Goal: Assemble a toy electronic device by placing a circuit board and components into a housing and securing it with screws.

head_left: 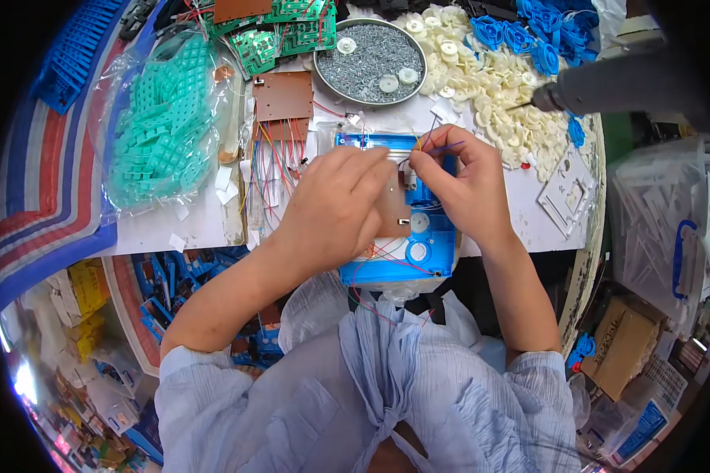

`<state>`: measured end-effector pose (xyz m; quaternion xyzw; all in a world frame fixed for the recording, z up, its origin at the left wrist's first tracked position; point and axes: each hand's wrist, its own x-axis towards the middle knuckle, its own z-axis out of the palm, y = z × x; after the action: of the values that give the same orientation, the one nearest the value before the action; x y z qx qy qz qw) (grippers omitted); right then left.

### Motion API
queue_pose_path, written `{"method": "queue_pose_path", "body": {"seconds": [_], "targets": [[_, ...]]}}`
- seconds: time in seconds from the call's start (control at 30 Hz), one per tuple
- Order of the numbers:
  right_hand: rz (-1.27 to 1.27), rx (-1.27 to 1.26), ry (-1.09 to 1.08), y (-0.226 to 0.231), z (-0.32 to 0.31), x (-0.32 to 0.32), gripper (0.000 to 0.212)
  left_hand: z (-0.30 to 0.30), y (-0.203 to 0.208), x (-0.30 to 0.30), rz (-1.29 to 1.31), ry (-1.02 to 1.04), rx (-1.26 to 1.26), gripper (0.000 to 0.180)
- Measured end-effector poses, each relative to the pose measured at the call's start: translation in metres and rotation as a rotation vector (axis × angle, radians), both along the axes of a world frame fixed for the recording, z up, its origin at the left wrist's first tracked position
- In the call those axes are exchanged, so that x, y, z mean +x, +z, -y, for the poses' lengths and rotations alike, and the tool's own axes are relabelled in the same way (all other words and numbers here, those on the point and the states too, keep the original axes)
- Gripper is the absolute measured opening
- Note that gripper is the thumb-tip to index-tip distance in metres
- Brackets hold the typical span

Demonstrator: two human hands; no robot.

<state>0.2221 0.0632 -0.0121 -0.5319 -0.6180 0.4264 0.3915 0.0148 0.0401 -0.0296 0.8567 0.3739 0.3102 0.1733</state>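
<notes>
A blue plastic housing (406, 270) lies at the table's front edge, with a brown circuit board (394, 209) in its middle. My left hand (335, 197) lies over the left side of the board, fingers together and bent round it; the thumb is mostly hidden. At the housing's upper right, my right hand (469, 185) pinches a thin wire between thumb and forefinger. A purple wire (448, 147) and a yellow one (418, 144) show by those fingertips. Red wires (379, 256) trail across the lower housing, near a white disc (420, 223) and a round hole.
A round metal tray (323, 83) of small screws stands beyond my hands. Right of it spread cream plastic wheels (497, 91). A dark power driver (607, 83) juts in at upper right. Brown boards (282, 96) with wires and bagged green keypads (166, 118) lie left.
</notes>
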Motion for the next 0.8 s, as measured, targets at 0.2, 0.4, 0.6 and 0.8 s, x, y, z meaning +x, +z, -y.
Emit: {"method": "queue_pose_path", "body": {"seconds": [0.2,0.4,0.6,0.8], "targets": [[0.148,0.156,0.004,-0.001,0.004,-0.001,0.008,0.005,-0.004,0.003,0.01,0.092,0.022,0.056],[0.459,0.58,0.354,0.004,0.028,-0.004,0.015,0.003,-0.007,0.001,0.027,0.075,0.001,0.052],[0.589,0.576,0.341,0.005,0.045,-0.006,0.019,0.005,-0.008,-0.002,0.008,0.034,0.062,0.045],[0.595,0.555,0.398,0.012,0.073,-0.001,0.024,0.008,-0.002,-0.007,-0.075,-0.081,0.089,0.047]]}}
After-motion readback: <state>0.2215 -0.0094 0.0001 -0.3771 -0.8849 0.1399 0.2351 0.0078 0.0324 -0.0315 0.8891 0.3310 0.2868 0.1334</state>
